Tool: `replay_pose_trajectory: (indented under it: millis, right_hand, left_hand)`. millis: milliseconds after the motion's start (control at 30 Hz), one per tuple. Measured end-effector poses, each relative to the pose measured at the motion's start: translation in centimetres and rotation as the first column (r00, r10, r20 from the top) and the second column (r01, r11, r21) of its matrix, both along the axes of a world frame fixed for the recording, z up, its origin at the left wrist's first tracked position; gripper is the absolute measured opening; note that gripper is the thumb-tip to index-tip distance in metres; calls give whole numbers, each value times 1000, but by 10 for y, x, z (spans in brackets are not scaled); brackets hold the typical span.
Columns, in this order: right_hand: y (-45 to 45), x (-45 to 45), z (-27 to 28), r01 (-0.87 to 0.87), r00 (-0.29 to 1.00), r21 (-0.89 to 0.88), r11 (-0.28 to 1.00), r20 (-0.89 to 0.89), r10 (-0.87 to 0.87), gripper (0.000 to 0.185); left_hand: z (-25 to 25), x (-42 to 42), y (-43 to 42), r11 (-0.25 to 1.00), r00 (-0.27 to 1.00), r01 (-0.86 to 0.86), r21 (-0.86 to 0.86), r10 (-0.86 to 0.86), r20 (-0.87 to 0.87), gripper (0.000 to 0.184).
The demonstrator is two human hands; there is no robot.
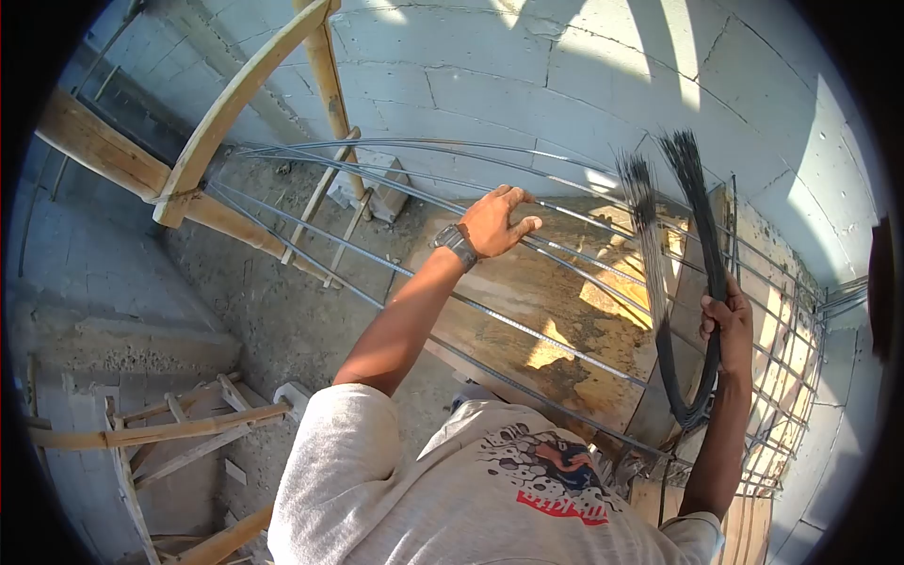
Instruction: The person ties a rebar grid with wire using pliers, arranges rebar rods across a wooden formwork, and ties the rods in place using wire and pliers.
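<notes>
My right hand point(728, 325) is closed around a dark bundle of thin wire point(704, 235), bent into a U with its two frayed ends pointing up. My left hand point(497, 222), with a watch point(456, 247) on the wrist, rests over the long steel bars point(414, 195), its thumb and fingers apart. The bars stretch from the upper left toward a tied rebar grid point(777, 353) on the right. Whether the left fingertips press on a bar is hard to tell.
Stained wooden boards point(508, 282) lie beneath the bars. Timber poles point(240, 89) stand at the upper left, and a wooden frame point(193, 428) is at the lower left. A block wall point(490, 89) runs behind.
</notes>
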State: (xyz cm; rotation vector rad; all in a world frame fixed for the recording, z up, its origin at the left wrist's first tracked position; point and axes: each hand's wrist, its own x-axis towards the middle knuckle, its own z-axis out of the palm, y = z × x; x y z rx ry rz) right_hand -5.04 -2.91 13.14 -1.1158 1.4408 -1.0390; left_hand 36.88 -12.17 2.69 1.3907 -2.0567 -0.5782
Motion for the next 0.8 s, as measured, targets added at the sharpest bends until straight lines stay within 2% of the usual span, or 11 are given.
replay_pose_trajectory:
  millis: [133,167,233,300,433,500,533,567,633,700,800]
  right_hand:
    - [60,-56,56,92,995,-8,996,-33,-92,64]
    - [75,-74,67,119,992,-1,993,-33,-119,66]
    - [102,-118,81,128,986,9,992,-106,-126,68]
    - [130,-165,76,131,984,-54,990,-117,-136,66]
    - [183,-268,29,303,899,264,916,-400,-182,60]
    - [194,-295,-11,226,425,191,955,-902,79,63]
    - [188,-286,-4,338,373,367,867,-898,235,66]
    - [187,-308,-26,394,210,411,822,-911,355,63]
    - [155,-273,-9,411,194,355,839,-934,300,54]
    - [103,-228,13,357,329,225,906,-939,103,54]
    - [31,-203,6,45,375,-62,997,-924,-74,48]
  left_hand:
    - [-10,12,-41,981,998,52,-188,-56,-14,43]
    - [2,8,-45,1000,998,-28,5,29,-58,44]
    - [-20,18,-83,971,999,10,-240,1,46,42]
    - [-25,20,-111,959,991,15,-284,23,131,36]
    - [-33,6,-156,981,962,-4,-194,56,267,41]
    - [-31,-1,-172,998,953,48,-51,-30,301,45]
    - [-30,-3,-179,998,945,67,23,-71,318,47]
    - [-29,-5,-185,992,938,72,99,-102,332,49]
    - [-24,-6,-200,967,920,69,244,-157,359,53]
    - [-37,-4,-210,963,932,126,237,-197,304,56]
    - [-49,-4,-223,965,935,174,194,-224,275,61]
